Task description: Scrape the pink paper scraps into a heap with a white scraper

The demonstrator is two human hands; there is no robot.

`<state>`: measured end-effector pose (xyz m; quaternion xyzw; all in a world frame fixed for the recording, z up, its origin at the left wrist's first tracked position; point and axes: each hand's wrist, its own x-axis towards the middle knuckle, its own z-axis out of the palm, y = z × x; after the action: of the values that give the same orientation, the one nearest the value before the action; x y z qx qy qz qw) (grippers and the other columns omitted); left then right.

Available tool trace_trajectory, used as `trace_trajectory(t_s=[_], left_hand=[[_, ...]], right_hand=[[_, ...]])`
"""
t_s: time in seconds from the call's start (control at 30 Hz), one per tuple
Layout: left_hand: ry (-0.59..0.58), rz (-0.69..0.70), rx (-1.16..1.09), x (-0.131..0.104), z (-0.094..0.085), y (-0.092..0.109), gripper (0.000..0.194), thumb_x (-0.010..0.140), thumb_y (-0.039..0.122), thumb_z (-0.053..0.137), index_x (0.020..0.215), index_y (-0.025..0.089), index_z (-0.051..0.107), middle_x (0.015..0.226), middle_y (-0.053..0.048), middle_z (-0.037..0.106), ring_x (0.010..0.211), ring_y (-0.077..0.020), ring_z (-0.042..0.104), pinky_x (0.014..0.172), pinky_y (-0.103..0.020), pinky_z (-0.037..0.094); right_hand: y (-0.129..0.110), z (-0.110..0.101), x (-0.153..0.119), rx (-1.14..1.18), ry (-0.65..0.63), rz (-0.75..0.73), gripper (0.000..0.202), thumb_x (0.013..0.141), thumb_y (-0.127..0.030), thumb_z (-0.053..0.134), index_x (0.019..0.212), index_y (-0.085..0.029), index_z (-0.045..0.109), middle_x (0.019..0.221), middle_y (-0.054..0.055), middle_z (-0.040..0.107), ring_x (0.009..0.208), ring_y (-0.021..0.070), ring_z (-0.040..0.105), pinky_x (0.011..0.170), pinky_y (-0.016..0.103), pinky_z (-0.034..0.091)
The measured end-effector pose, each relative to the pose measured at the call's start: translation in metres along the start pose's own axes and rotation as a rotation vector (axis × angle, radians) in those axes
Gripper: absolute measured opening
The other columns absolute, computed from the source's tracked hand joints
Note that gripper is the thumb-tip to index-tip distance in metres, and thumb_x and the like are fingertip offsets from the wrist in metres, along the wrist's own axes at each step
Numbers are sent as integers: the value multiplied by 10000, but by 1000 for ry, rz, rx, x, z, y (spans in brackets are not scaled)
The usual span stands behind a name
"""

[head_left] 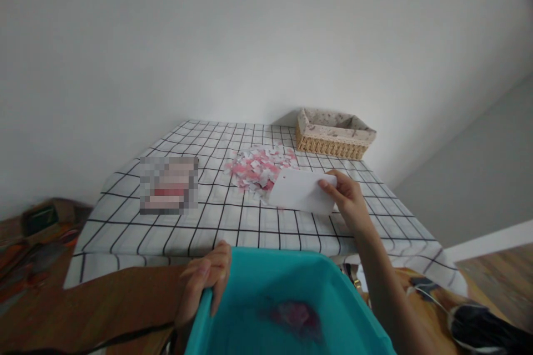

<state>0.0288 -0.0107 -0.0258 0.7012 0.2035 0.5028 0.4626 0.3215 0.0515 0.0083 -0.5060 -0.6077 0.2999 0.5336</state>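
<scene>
My left hand (208, 273) is closed over the left rim of a teal plastic bin (258, 272), which sits against the table's front edge. Inside the bin lies a blurred pinkish-red bundle (297, 315) that I cannot make out. Between the thumb and fingers of my right hand (343, 194) is a white card (303, 191) with a small hole near its left corner. The card's left edge is right beside a heap of pink and white paper scraps (256, 169) on the table; whether it touches them I cannot tell.
A checked tablecloth (216, 222) covers the table. At the back right stands a wicker basket (333, 136) with a fabric lining. A pixelated flat item (170, 184) lies on the left. Dark objects and a cable (433, 297) are on the floor at right.
</scene>
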Motion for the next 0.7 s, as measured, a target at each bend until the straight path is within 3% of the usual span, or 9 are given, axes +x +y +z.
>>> trace_trajectory(t_s=[0.1,0.27,0.4,0.53,0.7], left_hand=[[-19,-13,2,-2,2,-4,620,974,317,136,426,178,391,438,2,429,505,-157,427,612,-349,342],[81,-18,9,-6,8,-10,612,976,307,154,415,170,359,423,3,410,497,-152,403,631,-346,326],[51,-26,-5,-8,9,-9,613,976,326,155,425,169,375,437,7,420,510,-150,413,643,-345,329],[104,-49,-44,-9,9,-9,608,975,324,169,423,168,371,433,11,414,502,-147,411,606,-339,322],[95,17,-20,-9,9,-12,625,975,313,151,411,167,378,429,7,426,485,-146,421,572,-339,319]], right_hand=[[-1,1,0,7,-4,6,220,792,-403,597,719,-211,519,560,-39,430,459,101,373,392,230,247],[-1,0,0,13,24,4,220,781,-408,605,726,-210,525,558,-40,433,460,103,374,394,228,250],[1,-1,1,15,65,-12,211,791,-403,598,738,-214,518,573,-42,420,490,107,382,416,228,267],[-1,0,0,16,12,12,224,784,-402,609,717,-209,516,549,-46,414,452,97,361,390,226,243],[-5,1,-3,48,-2,10,223,787,-389,608,704,-207,509,556,-45,418,453,90,364,384,216,246]])
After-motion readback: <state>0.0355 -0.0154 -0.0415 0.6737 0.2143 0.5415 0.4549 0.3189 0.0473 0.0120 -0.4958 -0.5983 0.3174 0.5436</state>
